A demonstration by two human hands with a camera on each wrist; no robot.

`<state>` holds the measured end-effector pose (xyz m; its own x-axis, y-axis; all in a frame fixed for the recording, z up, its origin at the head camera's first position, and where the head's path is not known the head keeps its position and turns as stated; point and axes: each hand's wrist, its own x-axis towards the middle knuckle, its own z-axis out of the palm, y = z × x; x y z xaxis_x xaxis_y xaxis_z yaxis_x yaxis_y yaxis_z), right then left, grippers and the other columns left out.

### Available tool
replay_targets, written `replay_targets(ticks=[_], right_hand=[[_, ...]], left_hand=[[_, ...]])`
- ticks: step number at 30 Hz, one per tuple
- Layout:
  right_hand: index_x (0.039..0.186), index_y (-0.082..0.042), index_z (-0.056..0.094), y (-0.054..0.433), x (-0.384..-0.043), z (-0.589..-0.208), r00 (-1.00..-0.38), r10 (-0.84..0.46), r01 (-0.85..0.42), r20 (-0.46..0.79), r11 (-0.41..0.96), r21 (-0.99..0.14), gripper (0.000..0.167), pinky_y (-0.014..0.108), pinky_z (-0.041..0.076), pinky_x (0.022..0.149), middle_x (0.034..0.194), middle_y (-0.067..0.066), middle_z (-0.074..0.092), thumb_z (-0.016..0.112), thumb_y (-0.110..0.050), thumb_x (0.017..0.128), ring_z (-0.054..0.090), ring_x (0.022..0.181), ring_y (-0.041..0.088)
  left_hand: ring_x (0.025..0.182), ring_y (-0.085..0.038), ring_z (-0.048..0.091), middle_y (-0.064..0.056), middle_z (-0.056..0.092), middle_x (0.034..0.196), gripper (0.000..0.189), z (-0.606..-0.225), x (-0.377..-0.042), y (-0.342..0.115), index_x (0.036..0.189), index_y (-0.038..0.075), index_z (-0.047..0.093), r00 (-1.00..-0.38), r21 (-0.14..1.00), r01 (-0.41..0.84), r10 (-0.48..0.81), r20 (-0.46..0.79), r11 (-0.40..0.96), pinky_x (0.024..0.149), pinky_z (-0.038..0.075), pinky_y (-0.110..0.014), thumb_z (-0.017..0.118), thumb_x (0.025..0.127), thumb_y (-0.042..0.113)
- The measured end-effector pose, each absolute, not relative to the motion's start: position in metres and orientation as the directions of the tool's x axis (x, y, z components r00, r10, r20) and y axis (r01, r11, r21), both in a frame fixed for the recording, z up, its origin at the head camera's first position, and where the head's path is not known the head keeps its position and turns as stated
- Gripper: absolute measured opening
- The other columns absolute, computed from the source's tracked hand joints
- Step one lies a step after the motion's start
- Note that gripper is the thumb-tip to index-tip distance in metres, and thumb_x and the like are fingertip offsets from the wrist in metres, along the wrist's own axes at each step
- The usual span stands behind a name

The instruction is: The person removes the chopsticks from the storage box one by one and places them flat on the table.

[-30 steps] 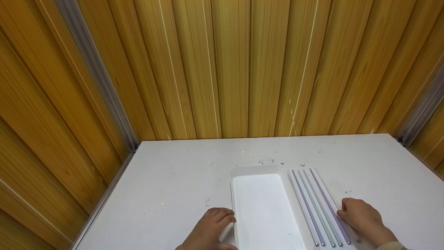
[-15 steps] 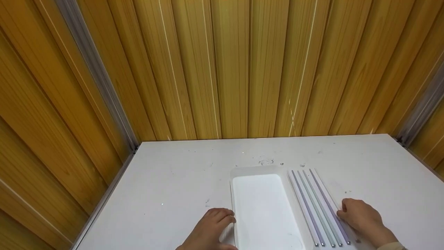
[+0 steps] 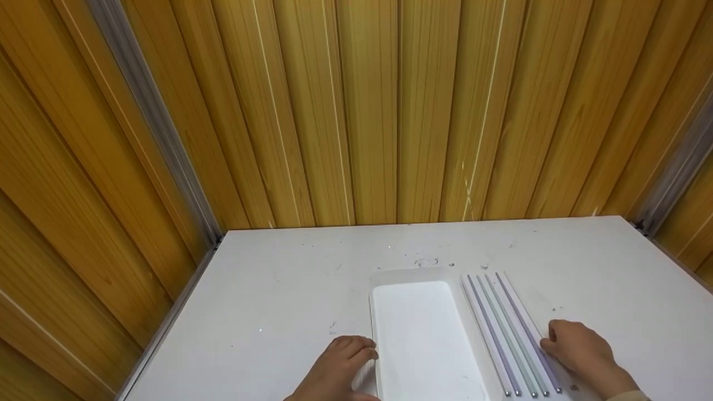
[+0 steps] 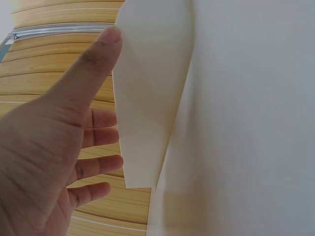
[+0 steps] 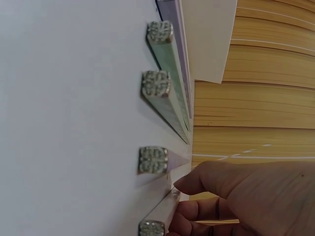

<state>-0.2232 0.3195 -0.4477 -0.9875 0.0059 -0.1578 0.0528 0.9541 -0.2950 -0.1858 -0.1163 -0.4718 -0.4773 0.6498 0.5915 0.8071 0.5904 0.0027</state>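
Observation:
A white rectangular tray (image 3: 409, 274) stands on the table, its long side running away from me. My left hand (image 3: 342, 365) rests at its left wall, thumb and fingers spread; in the left wrist view the thumb tip meets the edge of the tray wall (image 4: 147, 108). Several chopsticks lie side by side right of the tray, including green (image 5: 172, 56) and purple (image 3: 532, 340) ones, patterned metal ends toward me. With thumb and bent fingers, my right hand (image 3: 582, 348) pinches the outermost pale chopstick (image 5: 164, 211), largely hidden by the hand in the head view.
The white table (image 3: 289, 278) has dark scuff marks toward the back. Yellow wood-patterned panels (image 3: 367, 111) rise behind and at the sides, with a grey metal post (image 3: 161, 122) in the left corner.
Both hands, the tray and the chopsticks keep nearly the same places. The head view has shifted very slightly.

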Motion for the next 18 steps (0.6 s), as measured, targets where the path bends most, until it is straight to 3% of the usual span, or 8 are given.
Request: replay_targets(ticks=[6, 11, 18], right_hand=[[0.079, -0.006, 0.055, 0.320, -0.225, -0.446, -0.988, -0.004, 0.043, -0.155, 0.955, -0.294, 0.018, 0.026, 0.038, 0.050, 0.064, 0.000, 0.052, 0.059, -0.021, 0.089, 0.048, 0.059, 0.015], [0.085, -0.002, 0.060, 0.310, -0.226, -0.439, -0.996, -0.043, -0.021, -0.073, 0.962, -0.272, 0.018, 0.028, 0.041, 0.052, 0.072, 0.003, 0.058, 0.059, -0.020, 0.090, 0.049, 0.061, 0.016], [0.091, -0.003, 0.064, 0.276, -0.220, -0.438, -0.990, -0.122, -0.137, 0.068, 0.943, -0.303, 0.015, 0.039, 0.055, 0.067, 0.088, 0.007, 0.061, 0.061, -0.018, 0.088, 0.060, 0.077, 0.020]], left_hand=[[0.104, -0.011, 0.058, 0.002, 0.061, 0.111, 0.057, -0.475, -0.188, -0.118, 0.103, 0.016, 0.060, -0.476, 0.007, 0.813, 0.657, 0.585, 0.583, 0.089, 0.051, -0.030, 0.060, 0.078, 0.067], [0.104, -0.011, 0.058, 0.003, 0.061, 0.111, 0.058, -0.474, -0.189, -0.119, 0.104, 0.016, 0.061, -0.478, -0.020, 0.804, 0.665, 0.574, 0.594, 0.089, 0.051, -0.030, 0.058, 0.079, 0.068], [0.105, -0.013, 0.059, 0.003, 0.062, 0.111, 0.059, -0.469, -0.186, -0.121, 0.104, 0.016, 0.062, -0.520, -0.002, 0.788, 0.666, 0.535, 0.616, 0.090, 0.051, -0.031, 0.065, 0.074, 0.066]])
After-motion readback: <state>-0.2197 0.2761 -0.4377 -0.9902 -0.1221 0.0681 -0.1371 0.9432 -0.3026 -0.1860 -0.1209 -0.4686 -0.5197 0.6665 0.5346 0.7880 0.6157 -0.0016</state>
